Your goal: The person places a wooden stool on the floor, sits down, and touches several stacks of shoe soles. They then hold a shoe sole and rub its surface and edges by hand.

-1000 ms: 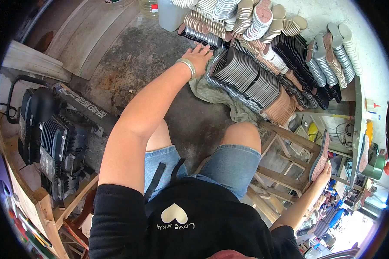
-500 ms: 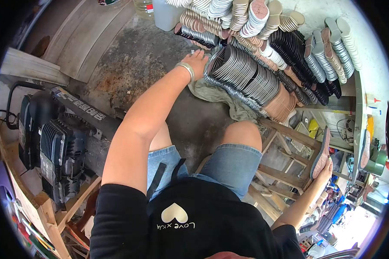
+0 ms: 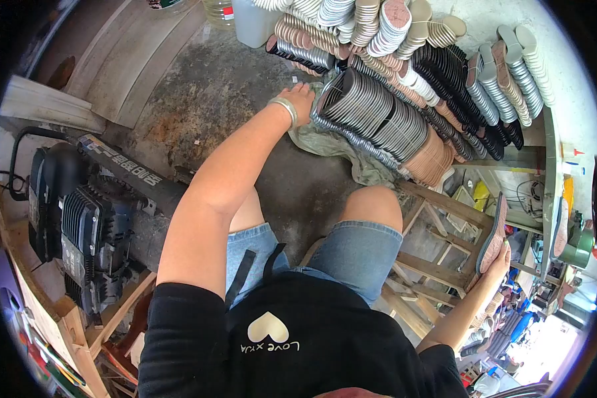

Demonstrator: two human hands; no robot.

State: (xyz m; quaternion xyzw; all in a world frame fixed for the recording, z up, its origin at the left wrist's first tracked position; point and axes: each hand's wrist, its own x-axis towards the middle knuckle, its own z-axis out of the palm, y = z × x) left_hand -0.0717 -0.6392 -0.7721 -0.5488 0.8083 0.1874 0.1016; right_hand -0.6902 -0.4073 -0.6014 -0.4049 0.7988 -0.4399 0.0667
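My left hand [image 3: 300,104], with a pale bracelet on its wrist, is at the near left end of a long row of grey shoe soles [image 3: 368,109]. Its fingers are slightly bent and a little apart, with nothing visible in them. Contact with the row's end is unclear. Under that end lies a crumpled green-grey cloth [image 3: 325,142]. At the right my right hand [image 3: 497,264] is closed on a pinkish sole [image 3: 494,232], held upright on edge beside a wooden frame. Part of its grip is hidden behind the sole.
More stacked soles [image 3: 444,79] fill the upper right by the wall. A wooden frame [image 3: 438,272] stands right of my knees. Black machinery [image 3: 83,219] is at the left. A plastic container [image 3: 254,23] and stained floor [image 3: 192,93] lie ahead.
My left hand has drawn back slightly toward me from the short sole rows, its spread fingers now more bent. My right hand still holds the pinkish sole in nearly the same place.
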